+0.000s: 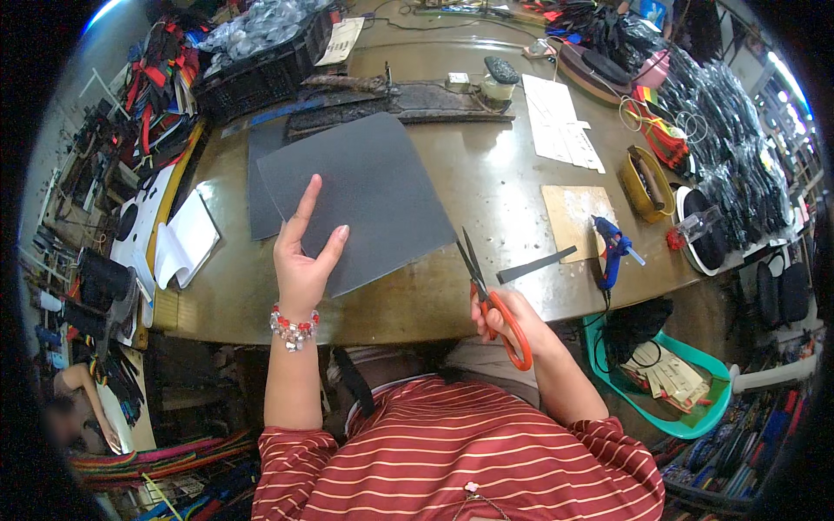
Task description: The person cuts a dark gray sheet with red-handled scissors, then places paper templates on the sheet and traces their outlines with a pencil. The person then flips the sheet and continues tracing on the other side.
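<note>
My left hand (301, 256) lies on the near left part of a dark grey sheet (373, 191), index finger and thumb stretched apart. Its other fingers are hidden, tucked in or under the sheet. Beneath this sheet, another dark sheet (263, 208) shows on the left. My right hand (512, 314) grips orange-handled scissors (477, 269) at the table's near edge. Their blades are slightly parted and point away from me, just beside the sheet's right corner. A narrow dark strip (537, 265) lies to the right of the blades.
On the right, a blue glue gun (613, 252) rests by a tan board (578, 217). A yellow oval container (647, 182) and white paper pieces (560, 122) lie beyond. A black crate (261, 87) stands far left, near an open notebook (188, 239). A green basin (665, 425) sits below the table, right.
</note>
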A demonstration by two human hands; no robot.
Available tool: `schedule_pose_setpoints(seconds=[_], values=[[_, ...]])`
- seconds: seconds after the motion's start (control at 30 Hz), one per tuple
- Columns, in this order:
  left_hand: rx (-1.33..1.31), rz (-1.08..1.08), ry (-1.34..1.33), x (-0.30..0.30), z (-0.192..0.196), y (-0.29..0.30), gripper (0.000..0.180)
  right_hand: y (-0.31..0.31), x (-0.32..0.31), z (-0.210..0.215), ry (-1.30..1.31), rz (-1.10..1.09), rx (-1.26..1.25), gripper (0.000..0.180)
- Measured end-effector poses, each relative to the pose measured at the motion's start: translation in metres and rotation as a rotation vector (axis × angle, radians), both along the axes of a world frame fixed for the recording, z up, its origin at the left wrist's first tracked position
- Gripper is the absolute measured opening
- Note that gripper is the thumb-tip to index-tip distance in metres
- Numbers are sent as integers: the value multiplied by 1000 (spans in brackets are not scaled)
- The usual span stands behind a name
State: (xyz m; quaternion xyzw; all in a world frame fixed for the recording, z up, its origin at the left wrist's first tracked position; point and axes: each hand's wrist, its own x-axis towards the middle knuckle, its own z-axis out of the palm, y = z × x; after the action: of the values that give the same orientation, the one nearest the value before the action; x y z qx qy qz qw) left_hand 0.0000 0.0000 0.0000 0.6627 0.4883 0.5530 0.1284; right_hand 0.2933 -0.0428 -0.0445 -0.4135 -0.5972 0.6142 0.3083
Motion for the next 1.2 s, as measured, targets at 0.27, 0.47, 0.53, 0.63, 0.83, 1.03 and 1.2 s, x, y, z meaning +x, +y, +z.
schedule_pose_setpoints(seconds=[0.27, 0.47, 0.53, 0.63, 0.83, 1.03, 1.2], values=[[16, -10, 2, 8, -1, -10, 63, 4, -9, 13, -47, 2, 29, 20], [33, -21, -6, 11, -4, -8, 64, 3, -9, 6, 8, -40, 6, 35], [11, -28, -29, 12, -6, -8, 63, 1, -10, 4, 56, -56, 21, 42], [21, -38, -55, 13, -8, -7, 63, -1, -9, 5, 72, -74, -5, 48], [4, -53, -91, 13, -9, -6, 63, -3, -8, 11, -15, -113, -50, 50], [-70, -92, -100, 19, -13, -10, 64, -3, -9, 13, -37, -89, -62, 67], [-63, -146, -118, 26, -20, -15, 65, 2, -4, 13, 20, -41, 19, 68]])
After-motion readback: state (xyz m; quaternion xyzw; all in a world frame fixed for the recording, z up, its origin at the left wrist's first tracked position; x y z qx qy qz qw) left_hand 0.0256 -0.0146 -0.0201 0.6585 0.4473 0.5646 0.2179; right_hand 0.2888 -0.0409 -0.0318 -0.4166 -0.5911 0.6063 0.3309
